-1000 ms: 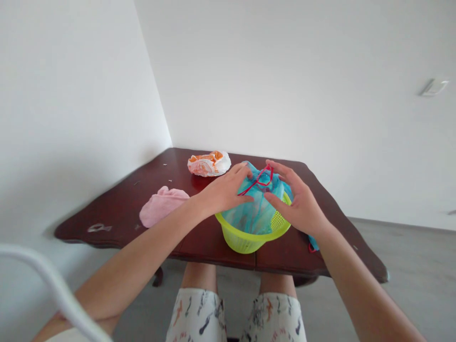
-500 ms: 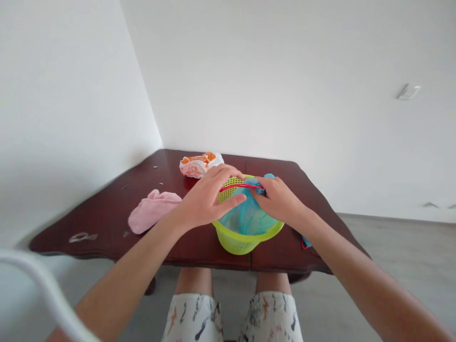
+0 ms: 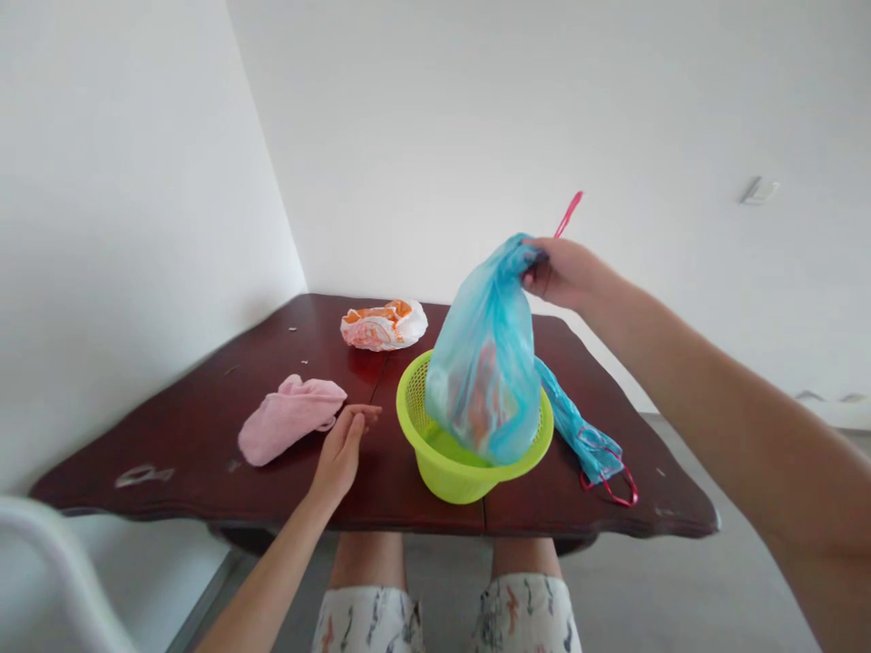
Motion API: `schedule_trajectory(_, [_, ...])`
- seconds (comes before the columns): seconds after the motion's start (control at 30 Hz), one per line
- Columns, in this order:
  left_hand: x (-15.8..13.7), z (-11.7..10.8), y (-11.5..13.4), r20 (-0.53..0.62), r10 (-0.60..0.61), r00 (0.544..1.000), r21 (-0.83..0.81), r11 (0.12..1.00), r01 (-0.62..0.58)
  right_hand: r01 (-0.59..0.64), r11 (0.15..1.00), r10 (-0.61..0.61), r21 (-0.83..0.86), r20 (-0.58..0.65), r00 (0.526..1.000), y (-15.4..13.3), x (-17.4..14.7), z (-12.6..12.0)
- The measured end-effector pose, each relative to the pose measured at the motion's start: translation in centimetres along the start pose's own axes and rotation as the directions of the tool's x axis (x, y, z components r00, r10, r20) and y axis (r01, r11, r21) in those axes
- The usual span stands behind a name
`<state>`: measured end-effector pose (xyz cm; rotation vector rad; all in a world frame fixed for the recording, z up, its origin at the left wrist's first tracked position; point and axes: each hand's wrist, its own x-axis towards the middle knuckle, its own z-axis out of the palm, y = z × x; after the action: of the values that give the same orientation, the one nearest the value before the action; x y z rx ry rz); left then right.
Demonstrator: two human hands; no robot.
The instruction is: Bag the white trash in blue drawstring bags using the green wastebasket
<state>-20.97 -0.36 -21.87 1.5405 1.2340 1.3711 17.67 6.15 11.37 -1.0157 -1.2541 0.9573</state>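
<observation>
My right hand (image 3: 562, 272) is closed round the gathered top of a translucent blue drawstring garbage bag (image 3: 486, 363). A red drawstring loop (image 3: 569, 214) sticks up above that hand. The bag bulges with contents that show faintly orange and white. Its lower part hangs inside a yellow-green plastic basket (image 3: 453, 485) with a perforated wall. My left hand (image 3: 344, 444) holds nothing, its fingers extended to the right, between the basket and a pink cloth (image 3: 289, 419). Whether its fingertips touch the table cannot be made out.
A dark red wooden table (image 3: 197, 399) stands against white walls. Toward its back lies a crumpled white and orange plastic bag (image 3: 385, 326). Right of the basket is a folded blue bag (image 3: 582, 435) with red strings. A blurred white tube (image 3: 58, 562) crosses the lower left.
My right hand has lifted the blue bag up and right, partly out of the basket. The left hand has left the drawstring and moved down and left. The folded blue bag now shows more fully.
</observation>
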Motion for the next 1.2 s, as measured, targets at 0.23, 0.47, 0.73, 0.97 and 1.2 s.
schedule_trajectory(0.23, [-0.7, 1.2, -1.3, 0.086, -0.136, 0.987, -0.070, 0.987, 0.142, 0.339, 0.940, -0.342, -0.049, -0.198, 0.919, -5.5, 8.5, 0.4])
schedule_trajectory(0.47, [-0.2, 1.0, -2.3, 0.101, -0.189, 0.977, -0.112, 0.973, 0.200, 0.312, 0.948, -0.317, -0.058, -0.227, 0.921, 4.0, 10.2, 1.2])
schedule_trajectory(0.73, [-0.2, 1.0, -1.7, 0.159, -0.205, 0.966, -0.047, 0.976, 0.214, -0.038, 0.973, 0.049, -0.226, 0.044, 0.998, 16.7, 7.2, 1.9])
schedule_trajectory(0.97, [0.1, 0.8, -1.8, 0.175, -0.204, 0.963, 0.034, 0.979, 0.201, -0.139, 0.948, 0.195, -0.285, 0.180, 0.964, 18.4, 6.0, -1.0])
schedule_trajectory(1.2, [-0.5, 0.4, -3.3, 0.094, -0.189, 0.977, 0.043, 0.982, 0.186, -0.100, 0.986, 0.122, -0.135, 0.164, 0.979, 19.5, -4.8, -12.2])
